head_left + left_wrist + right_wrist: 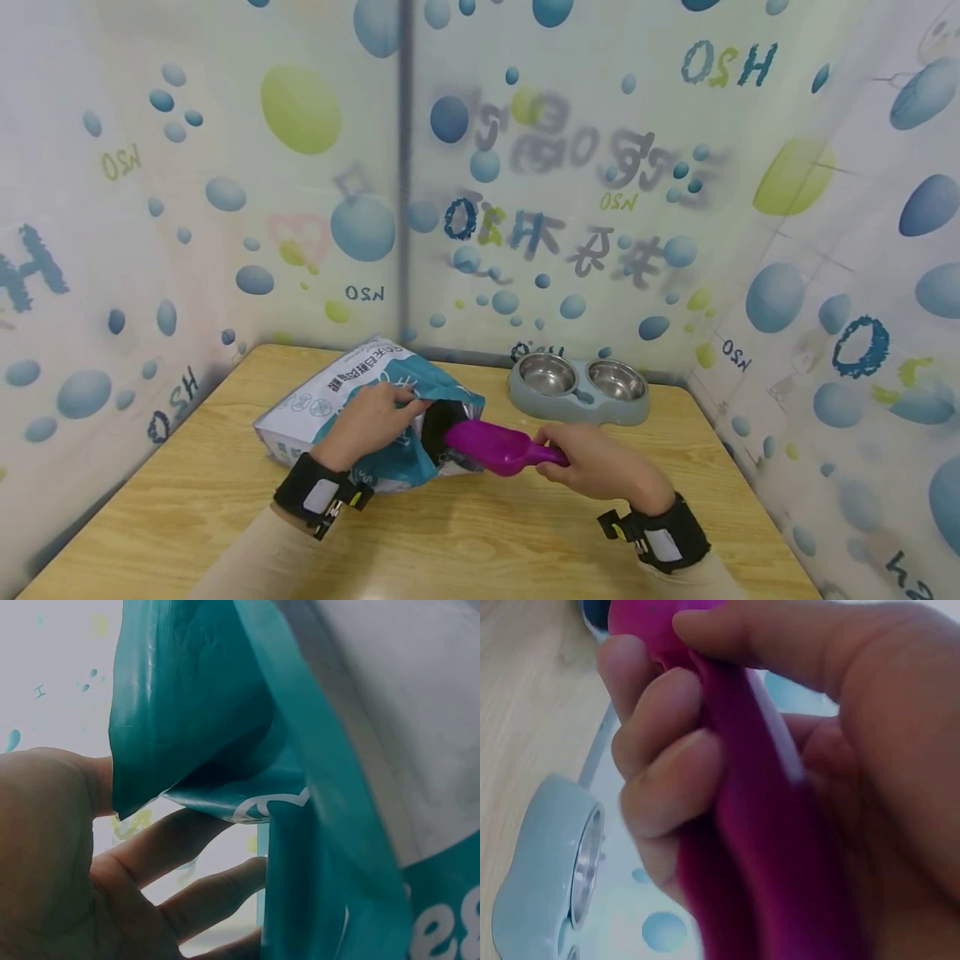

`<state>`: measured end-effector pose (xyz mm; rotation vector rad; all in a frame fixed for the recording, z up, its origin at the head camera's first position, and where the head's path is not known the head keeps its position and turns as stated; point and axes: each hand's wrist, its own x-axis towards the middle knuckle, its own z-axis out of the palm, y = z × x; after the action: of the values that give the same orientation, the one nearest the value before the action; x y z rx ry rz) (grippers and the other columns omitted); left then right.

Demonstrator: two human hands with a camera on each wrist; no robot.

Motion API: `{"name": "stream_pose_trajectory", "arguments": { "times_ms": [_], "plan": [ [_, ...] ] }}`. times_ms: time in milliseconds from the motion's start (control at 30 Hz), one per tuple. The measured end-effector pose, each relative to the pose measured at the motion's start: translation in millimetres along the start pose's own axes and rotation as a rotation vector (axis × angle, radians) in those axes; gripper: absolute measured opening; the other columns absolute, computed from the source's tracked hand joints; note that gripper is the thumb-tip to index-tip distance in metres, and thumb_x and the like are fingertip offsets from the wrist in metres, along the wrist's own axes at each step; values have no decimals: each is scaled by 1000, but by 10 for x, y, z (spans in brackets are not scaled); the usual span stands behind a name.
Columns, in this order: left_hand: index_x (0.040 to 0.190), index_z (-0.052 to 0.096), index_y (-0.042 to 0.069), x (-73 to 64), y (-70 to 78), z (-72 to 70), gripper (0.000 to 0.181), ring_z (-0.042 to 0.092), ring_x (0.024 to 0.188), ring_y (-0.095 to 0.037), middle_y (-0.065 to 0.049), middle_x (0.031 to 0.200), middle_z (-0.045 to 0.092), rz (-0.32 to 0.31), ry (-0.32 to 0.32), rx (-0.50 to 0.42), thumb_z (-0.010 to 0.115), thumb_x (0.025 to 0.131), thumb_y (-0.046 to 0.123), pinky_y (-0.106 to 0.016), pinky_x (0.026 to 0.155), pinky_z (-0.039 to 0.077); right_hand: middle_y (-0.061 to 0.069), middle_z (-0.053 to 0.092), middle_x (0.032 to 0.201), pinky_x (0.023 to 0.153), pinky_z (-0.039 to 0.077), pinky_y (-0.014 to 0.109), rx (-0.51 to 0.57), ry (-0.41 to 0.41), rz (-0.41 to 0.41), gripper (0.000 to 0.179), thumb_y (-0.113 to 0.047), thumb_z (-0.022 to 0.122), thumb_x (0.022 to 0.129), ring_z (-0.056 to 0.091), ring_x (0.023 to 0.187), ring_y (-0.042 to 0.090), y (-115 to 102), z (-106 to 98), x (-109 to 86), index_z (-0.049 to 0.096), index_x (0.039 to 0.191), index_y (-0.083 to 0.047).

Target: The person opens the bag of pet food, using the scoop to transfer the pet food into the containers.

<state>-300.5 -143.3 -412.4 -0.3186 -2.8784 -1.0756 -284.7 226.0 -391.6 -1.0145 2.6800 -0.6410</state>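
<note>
A white and teal pet food bag (341,375) lies on its side, its dark mouth facing right. At the top of that mouth my left hand (375,421) pinches the bag's teal edge. In the left wrist view, the thumb goes behind a teal flap (187,697) and the other fingers spread beneath it. My right hand (603,458) grips the handle of a purple scoop (498,447), fingers wrapped round it in the right wrist view. The scoop's front end reaches into the bag's mouth, where its tip is hidden. Any contents in the scoop are hidden too.
A grey-blue double pet bowl (581,406) with two metal basins stands at the back right of the wooden table (525,542). Patterned curtains (570,208) rise close behind the table and along both sides.
</note>
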Motion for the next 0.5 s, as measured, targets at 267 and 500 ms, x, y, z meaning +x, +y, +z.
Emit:
{"name": "stream_pose_trajectory", "arguments": {
  "times_ms": [267,500],
  "plan": [
    [72,63,17,-8,3,5,51,48,61,-14,6,67,38,5,-1,-5,68,117,40,-27,58,33,-8,70,91,66,46,22,-72,48,0,16,-22,81,112,54,73,1,-117,164,94,79,123,-10],
    [74,64,18,-2,0,5,50,50,62,-15,6,68,38,1,-2,-4,68,117,41,-27,58,35,-8,71,88,63,44,24,-60,72,86,19,-24,82,112,57,70,6,-217,196,90,78,125,-10]
  ]
}}
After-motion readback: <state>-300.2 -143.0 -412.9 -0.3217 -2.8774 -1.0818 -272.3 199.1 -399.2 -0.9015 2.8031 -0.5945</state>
